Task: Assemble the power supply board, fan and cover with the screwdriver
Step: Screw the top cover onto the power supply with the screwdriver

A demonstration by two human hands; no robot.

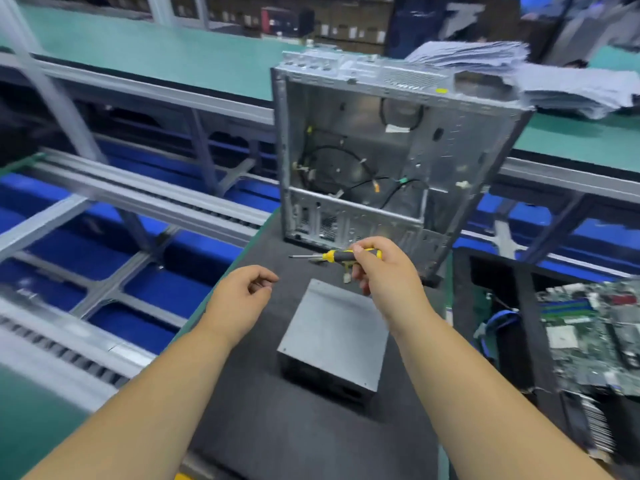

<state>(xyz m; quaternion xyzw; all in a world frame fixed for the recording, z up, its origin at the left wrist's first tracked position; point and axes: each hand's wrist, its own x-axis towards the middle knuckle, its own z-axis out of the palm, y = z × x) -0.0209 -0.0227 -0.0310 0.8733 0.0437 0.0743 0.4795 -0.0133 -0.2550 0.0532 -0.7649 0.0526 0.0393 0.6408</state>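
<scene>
Fingers (358,252) of the right hand (384,271) pinch the yellow-and-black screwdriver (341,255), its long axis lying level with the tip toward nine o'clock. Left hand (242,299) hangs loosely curled, holding nothing. Below both, on the dark mat (277,427), sits the grey power supply box (334,337), toward six o'clock from the right fingers, which seem nearer it. At twelve o'clock stands the open metal case (388,150), well apart from the box.
</scene>
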